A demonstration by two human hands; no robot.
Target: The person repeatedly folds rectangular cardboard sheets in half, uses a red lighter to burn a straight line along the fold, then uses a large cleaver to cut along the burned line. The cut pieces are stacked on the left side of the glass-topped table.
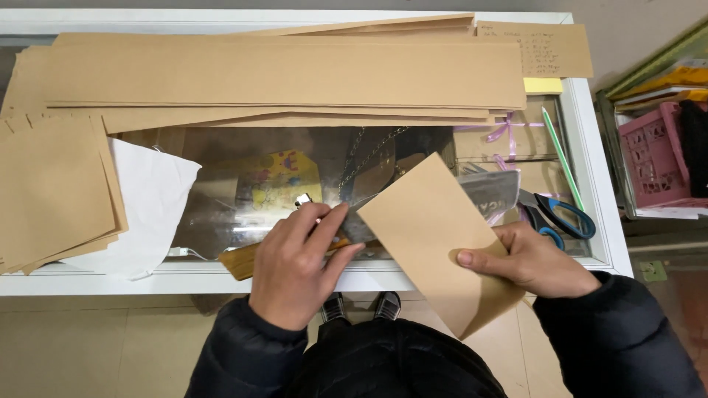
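Brown paper rectangle (435,243) pinched in right hand (531,262)'s grip; left hand (299,262) grips a wooden-handled tool (243,259) on glass counter (590,184).

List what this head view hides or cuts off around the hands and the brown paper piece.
- Small yellow tool under the left hand: the hand covers most of it, so its kind is unclear.
- Blue-handled scissors: blades hidden behind the folded brown paper piece held by the right hand.
- Goods inside the glass-topped counter: glare blurs them.
- Pink plastic crate: cut off by the right edge.
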